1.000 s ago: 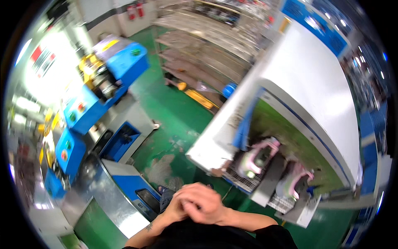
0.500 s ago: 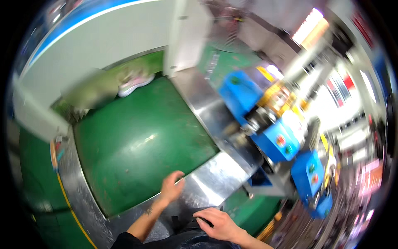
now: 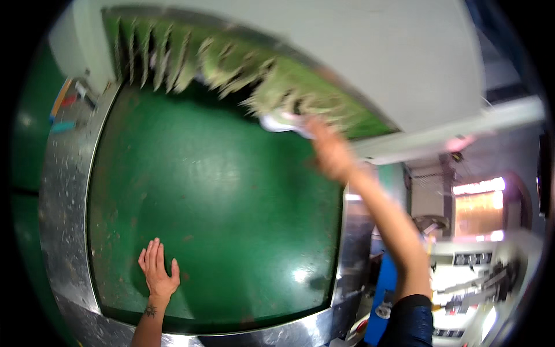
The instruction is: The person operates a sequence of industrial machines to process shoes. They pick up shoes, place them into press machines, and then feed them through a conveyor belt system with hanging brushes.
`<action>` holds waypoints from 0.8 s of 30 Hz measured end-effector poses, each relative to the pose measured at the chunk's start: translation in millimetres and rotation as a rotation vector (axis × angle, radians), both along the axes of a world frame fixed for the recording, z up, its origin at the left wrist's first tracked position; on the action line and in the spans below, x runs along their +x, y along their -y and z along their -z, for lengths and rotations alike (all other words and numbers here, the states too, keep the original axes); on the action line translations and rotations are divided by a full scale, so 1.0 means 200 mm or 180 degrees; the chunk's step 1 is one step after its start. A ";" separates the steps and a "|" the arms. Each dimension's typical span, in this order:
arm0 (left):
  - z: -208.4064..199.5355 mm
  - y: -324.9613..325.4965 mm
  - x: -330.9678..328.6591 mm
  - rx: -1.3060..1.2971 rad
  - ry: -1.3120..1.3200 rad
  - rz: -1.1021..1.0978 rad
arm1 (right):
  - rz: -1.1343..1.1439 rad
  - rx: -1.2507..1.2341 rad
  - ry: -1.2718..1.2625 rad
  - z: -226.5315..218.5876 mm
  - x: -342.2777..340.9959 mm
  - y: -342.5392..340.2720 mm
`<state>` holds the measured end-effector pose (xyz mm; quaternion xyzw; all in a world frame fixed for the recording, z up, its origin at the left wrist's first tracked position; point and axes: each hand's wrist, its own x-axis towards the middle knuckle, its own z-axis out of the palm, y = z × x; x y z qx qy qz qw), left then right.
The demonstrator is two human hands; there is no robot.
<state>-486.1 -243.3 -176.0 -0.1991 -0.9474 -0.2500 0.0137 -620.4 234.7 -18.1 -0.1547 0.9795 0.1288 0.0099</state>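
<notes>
Far right, the right hand is by a shoe, grip too blurry to tell. The left hand is open.

Machine housing, white, large: stands as landmark. Floor, green: lies left of the housing. Steel table border, scuffed: extends below the housing's left end. Wall, grey, and window, tan, brightly lit: sit below the housing's right end.
</notes>
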 end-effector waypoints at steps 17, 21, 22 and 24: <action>0.00 -0.07 0.10 0.0176 0.0040 -0.0442 | 0.2020 -0.2212 0.0567 -0.13 1.39 0.67; -0.37 -0.34 0.20 0.1650 0.4087 0.0203 | 0.3446 -0.3511 0.1264 -0.53 2.22 0.97; -0.54 -0.43 0.32 0.1551 0.5136 0.0430 | 0.3208 -0.3640 0.1022 -0.54 2.39 0.97; -0.86 -0.51 0.58 0.1226 0.6304 0.0811 | 0.1902 -0.3167 0.0881 -0.74 2.40 0.93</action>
